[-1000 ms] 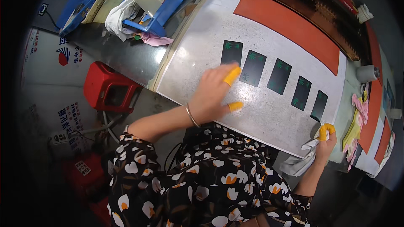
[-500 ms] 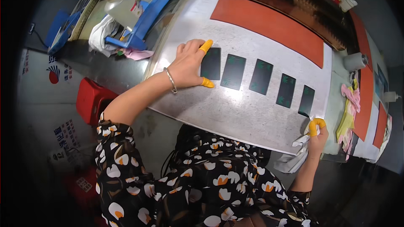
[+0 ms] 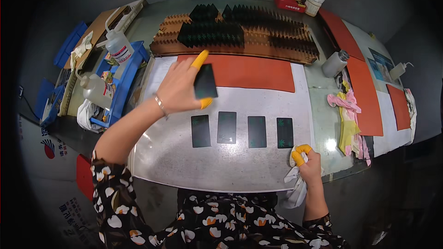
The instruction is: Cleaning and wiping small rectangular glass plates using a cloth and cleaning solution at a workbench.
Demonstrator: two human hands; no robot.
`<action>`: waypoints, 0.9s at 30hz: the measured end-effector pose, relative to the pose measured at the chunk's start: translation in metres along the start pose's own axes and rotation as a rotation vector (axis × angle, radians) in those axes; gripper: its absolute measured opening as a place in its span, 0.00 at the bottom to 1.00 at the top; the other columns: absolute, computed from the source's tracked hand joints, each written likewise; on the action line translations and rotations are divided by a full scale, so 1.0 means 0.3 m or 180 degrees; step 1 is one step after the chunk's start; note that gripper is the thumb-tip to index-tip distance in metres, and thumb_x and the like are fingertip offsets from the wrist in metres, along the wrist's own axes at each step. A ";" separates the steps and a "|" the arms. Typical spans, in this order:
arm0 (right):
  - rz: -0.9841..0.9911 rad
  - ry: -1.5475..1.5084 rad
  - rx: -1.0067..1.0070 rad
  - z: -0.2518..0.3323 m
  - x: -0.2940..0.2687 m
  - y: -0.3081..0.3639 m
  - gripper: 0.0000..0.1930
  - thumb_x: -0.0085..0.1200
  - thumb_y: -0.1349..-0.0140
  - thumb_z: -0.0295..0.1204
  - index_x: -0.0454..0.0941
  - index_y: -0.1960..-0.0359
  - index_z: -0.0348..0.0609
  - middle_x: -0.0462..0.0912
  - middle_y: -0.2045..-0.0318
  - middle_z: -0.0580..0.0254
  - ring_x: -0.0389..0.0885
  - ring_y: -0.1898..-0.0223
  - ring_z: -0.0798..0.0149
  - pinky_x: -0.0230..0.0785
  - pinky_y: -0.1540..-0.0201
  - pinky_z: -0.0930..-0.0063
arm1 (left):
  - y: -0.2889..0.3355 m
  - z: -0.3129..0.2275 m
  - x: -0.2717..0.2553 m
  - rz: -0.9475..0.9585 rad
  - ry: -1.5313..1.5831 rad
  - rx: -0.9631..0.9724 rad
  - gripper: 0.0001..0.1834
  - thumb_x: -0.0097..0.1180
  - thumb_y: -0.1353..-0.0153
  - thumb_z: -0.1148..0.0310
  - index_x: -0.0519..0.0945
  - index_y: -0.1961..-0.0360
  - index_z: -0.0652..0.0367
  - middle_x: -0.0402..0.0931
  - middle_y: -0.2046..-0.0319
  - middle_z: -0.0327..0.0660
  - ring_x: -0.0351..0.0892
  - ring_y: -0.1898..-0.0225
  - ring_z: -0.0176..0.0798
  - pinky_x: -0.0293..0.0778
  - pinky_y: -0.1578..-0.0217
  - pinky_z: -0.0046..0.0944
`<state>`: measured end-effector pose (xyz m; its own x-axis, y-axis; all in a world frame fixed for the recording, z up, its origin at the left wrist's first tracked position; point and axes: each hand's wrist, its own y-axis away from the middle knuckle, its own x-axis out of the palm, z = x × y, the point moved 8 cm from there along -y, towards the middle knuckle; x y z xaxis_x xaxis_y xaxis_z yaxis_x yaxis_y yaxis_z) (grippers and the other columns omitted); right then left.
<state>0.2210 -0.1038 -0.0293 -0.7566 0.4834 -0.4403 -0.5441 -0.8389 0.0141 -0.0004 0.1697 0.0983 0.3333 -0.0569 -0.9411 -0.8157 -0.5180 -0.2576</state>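
My left hand [image 3: 177, 86], with yellow finger cots on thumb and forefinger, grips a dark rectangular panel [image 3: 206, 81] by its edges. That panel is raised and slightly tilted, in front of a red-orange mat [image 3: 254, 74]. Several similar dark panels [image 3: 226, 128] with green leaf-like marks lie in a row on a whitish work surface [image 3: 221, 168]. Beside the rightmost panel, my right hand [image 3: 310, 166], also in yellow finger cots, is closed around a white cloth [image 3: 296, 191] that hangs over the front edge.
Behind the mat stands a wooden slotted rack [image 3: 272, 51] holding upright dark panels. Squeeze bottles [image 3: 118, 48] and a blue tray [image 3: 134, 59] are at left. To the right are a grey bottle [image 3: 335, 64], pink and yellow cloths [image 3: 349, 126] and red-orange strips [image 3: 364, 96].
My left hand has lifted the leftmost panel off the surface and carried it away toward the rack. The view has swung up and shows the whole rack. My right hand keeps the cloth.
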 end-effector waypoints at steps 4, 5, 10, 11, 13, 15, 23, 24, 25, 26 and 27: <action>0.0066 -0.0061 -0.0095 -0.001 0.002 -0.002 0.08 0.58 0.48 0.27 0.75 0.70 0.35 0.78 0.80 0.61 0.75 0.75 0.73 0.67 0.70 0.79 | -0.405 -0.065 0.058 -0.0241 -0.0419 0.0391 0.48 0.61 0.63 0.52 0.58 0.42 0.66 0.67 0.59 0.49 0.65 0.55 0.47 0.57 0.51 0.40; 0.0066 -0.0069 -0.0099 -0.005 0.002 -0.004 0.08 0.58 0.48 0.27 0.75 0.70 0.35 0.78 0.80 0.61 0.75 0.75 0.73 0.67 0.70 0.79 | -0.489 -0.070 0.095 0.0100 -0.0619 0.0179 0.48 0.61 0.63 0.50 0.59 0.43 0.67 0.67 0.58 0.49 0.64 0.54 0.46 0.57 0.50 0.39; 0.0156 -0.0333 -0.0073 -0.006 0.008 -0.004 0.08 0.58 0.47 0.27 0.74 0.71 0.36 0.78 0.79 0.62 0.75 0.76 0.73 0.67 0.71 0.80 | -0.692 -0.062 0.220 0.0470 -0.0860 0.0215 0.39 0.62 0.64 0.51 0.70 0.53 0.67 0.69 0.57 0.48 0.63 0.51 0.46 0.58 0.51 0.40; 0.0231 -0.0354 -0.0040 -0.001 0.011 -0.005 0.07 0.57 0.47 0.27 0.73 0.71 0.36 0.78 0.80 0.62 0.75 0.77 0.74 0.67 0.72 0.80 | -0.710 -0.062 0.235 0.0451 -0.0893 0.0284 0.38 0.62 0.65 0.51 0.70 0.54 0.66 0.70 0.57 0.48 0.63 0.51 0.46 0.58 0.52 0.40; 0.0344 -0.0696 0.0183 -0.004 0.022 -0.007 0.06 0.56 0.46 0.25 0.72 0.71 0.37 0.77 0.80 0.64 0.74 0.78 0.75 0.66 0.73 0.82 | -0.741 -0.057 0.264 0.0403 -0.0982 0.0370 0.40 0.63 0.65 0.50 0.70 0.51 0.63 0.70 0.55 0.47 0.64 0.50 0.46 0.59 0.51 0.41; 0.0401 -0.0959 0.0208 0.002 0.026 -0.017 0.04 0.54 0.46 0.23 0.72 0.71 0.37 0.77 0.80 0.64 0.74 0.78 0.75 0.66 0.73 0.82 | -0.769 -0.057 0.296 0.0579 -0.1145 0.0294 0.43 0.62 0.64 0.47 0.68 0.48 0.63 0.68 0.51 0.47 0.62 0.47 0.46 0.59 0.50 0.43; 0.0054 -0.0503 -0.0008 -0.012 -0.013 -0.017 0.04 0.55 0.47 0.22 0.73 0.70 0.37 0.73 0.80 0.71 0.68 0.76 0.80 0.62 0.73 0.84 | -0.555 -0.164 0.111 0.0148 0.0358 0.0713 0.50 0.64 0.59 0.53 0.53 0.41 0.71 0.56 0.43 0.61 0.56 0.41 0.56 0.55 0.41 0.43; -0.0101 -0.0504 0.0176 -0.048 -0.051 -0.016 0.05 0.55 0.47 0.23 0.73 0.70 0.37 0.73 0.79 0.71 0.68 0.75 0.80 0.61 0.72 0.84 | -0.543 -0.179 0.188 0.0104 0.0631 0.0820 0.49 0.62 0.57 0.52 0.53 0.40 0.69 0.56 0.43 0.60 0.55 0.40 0.56 0.55 0.41 0.43; 0.0071 -0.0857 0.0097 -0.021 -0.025 -0.006 0.05 0.55 0.47 0.23 0.73 0.69 0.37 0.73 0.79 0.71 0.68 0.75 0.80 0.61 0.72 0.84 | -0.365 -0.197 0.038 0.0416 0.0776 0.0278 0.50 0.63 0.60 0.51 0.54 0.40 0.67 0.59 0.44 0.59 0.56 0.41 0.56 0.56 0.42 0.44; 0.0158 -0.0854 0.0071 -0.012 0.000 0.002 0.05 0.55 0.46 0.23 0.73 0.69 0.37 0.74 0.78 0.71 0.67 0.75 0.80 0.61 0.72 0.85 | -0.233 -0.138 0.053 -0.0097 0.0158 0.0694 0.47 0.62 0.60 0.44 0.62 0.44 0.65 0.66 0.49 0.53 0.63 0.47 0.53 0.60 0.47 0.46; 0.0158 -0.0844 0.0096 -0.027 0.005 0.004 0.05 0.55 0.46 0.23 0.73 0.69 0.37 0.74 0.78 0.71 0.67 0.75 0.80 0.61 0.72 0.85 | -0.121 -0.101 0.096 -0.0112 -0.0136 0.0825 0.49 0.62 0.59 0.43 0.60 0.43 0.66 0.65 0.50 0.56 0.63 0.47 0.55 0.60 0.46 0.45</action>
<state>0.2222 -0.1061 -0.0373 -0.8490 0.4937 -0.1881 -0.5114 -0.8573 0.0582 0.0532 0.1610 0.0871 0.3477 -0.0038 -0.9376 -0.8997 -0.2827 -0.3325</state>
